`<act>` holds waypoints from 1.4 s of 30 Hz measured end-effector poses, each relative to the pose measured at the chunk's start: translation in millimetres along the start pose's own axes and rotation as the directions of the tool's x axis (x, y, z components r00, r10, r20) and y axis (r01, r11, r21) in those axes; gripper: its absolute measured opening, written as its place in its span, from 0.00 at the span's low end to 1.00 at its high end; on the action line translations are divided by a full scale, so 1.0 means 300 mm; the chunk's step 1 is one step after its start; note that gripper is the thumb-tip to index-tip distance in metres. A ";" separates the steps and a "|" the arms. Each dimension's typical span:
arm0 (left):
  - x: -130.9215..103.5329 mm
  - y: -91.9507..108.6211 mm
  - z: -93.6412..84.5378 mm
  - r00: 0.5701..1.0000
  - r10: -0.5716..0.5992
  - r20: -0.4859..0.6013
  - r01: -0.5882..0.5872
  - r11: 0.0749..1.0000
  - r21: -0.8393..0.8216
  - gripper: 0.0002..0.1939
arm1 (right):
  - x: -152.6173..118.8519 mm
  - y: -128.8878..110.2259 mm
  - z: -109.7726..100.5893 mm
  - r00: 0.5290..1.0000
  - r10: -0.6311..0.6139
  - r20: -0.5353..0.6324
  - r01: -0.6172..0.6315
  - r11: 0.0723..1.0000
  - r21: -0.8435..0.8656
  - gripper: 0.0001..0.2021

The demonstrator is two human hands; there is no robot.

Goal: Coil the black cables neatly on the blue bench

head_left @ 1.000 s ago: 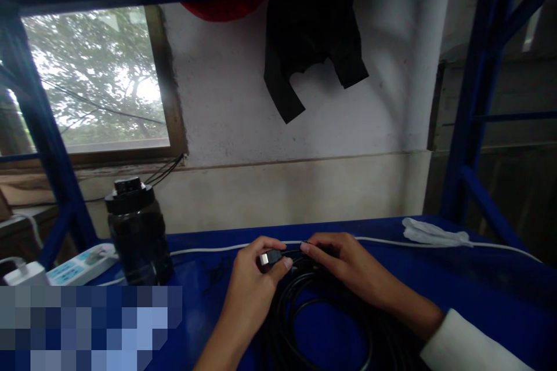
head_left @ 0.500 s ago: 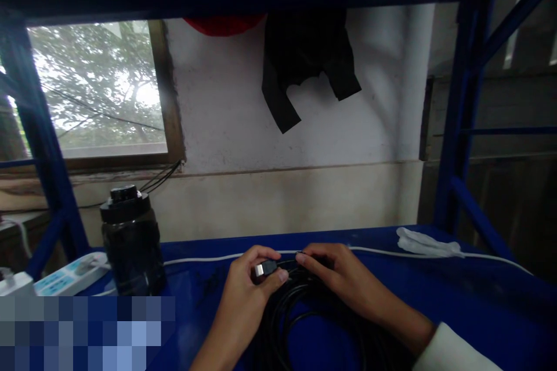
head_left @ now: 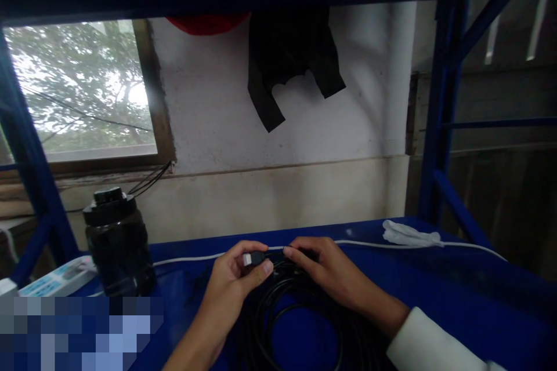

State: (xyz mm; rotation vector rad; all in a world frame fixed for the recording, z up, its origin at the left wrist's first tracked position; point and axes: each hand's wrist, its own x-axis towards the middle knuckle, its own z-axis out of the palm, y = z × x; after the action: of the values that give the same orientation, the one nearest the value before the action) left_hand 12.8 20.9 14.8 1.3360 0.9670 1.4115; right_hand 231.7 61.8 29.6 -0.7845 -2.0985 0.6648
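Note:
A coil of black cable [head_left: 263, 324] lies on the blue shelf surface, its upper part between my hands. My left hand [head_left: 235, 278] is closed round a black cable plug [head_left: 254, 258] with a pale metal end pointing left. Thumb and fingers of my right hand [head_left: 324, 266] pinch the black cable at the top of the coil, a short way right of the plug. My right fingertips partly hide the cable there.
A dark bottle [head_left: 116, 243] and a white power strip [head_left: 61, 278] stand at the left. Behind my hands a white cord [head_left: 187, 259] crosses the shelf, with crumpled white plastic [head_left: 409, 235] on it at right. Blue posts [head_left: 435, 110] frame both sides.
The whole view has shifted, so the scene sits further left. My hands keep their holds on the plug and the cable, with little change between them.

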 end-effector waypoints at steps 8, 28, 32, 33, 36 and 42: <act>-0.003 0.028 -0.009 0.981 -0.179 0.069 0.191 0.950 -0.248 0.31 | -0.002 0.010 0.004 1.000 0.003 -0.001 -0.003 1.000 -0.021 0.20; 0.016 0.085 -0.039 0.910 -0.260 -0.322 0.046 0.836 -0.547 0.14 | -0.001 -0.014 -0.002 0.999 0.052 -0.004 -0.052 0.997 -0.048 0.20; 0.022 0.087 -0.049 0.888 -0.218 -0.405 -0.039 0.842 -0.538 0.09 | 0.003 -0.016 -0.001 0.999 0.039 -0.003 -0.039 0.996 -0.074 0.21; 0.023 0.087 -0.052 0.882 -0.212 -0.421 -0.055 0.841 -0.538 0.08 | 0.003 -0.017 -0.001 0.999 0.036 -0.002 -0.036 0.996 -0.078 0.21; 0.022 0.081 -0.055 0.867 -0.213 -0.451 -0.062 0.851 -0.521 0.07 | 0.003 -0.018 -0.001 0.999 0.040 0.005 -0.040 0.996 -0.081 0.21; 0.023 0.057 -0.046 0.892 -0.171 -0.417 -0.031 0.900 -0.435 0.07 | 0.000 -0.019 -0.001 0.999 0.041 0.002 -0.040 0.995 -0.092 0.21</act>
State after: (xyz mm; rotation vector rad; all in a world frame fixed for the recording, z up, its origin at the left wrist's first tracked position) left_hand -2.5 24.1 31.6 0.6465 0.9057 1.7927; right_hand 230.2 58.0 33.6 -0.8795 -2.1340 0.5946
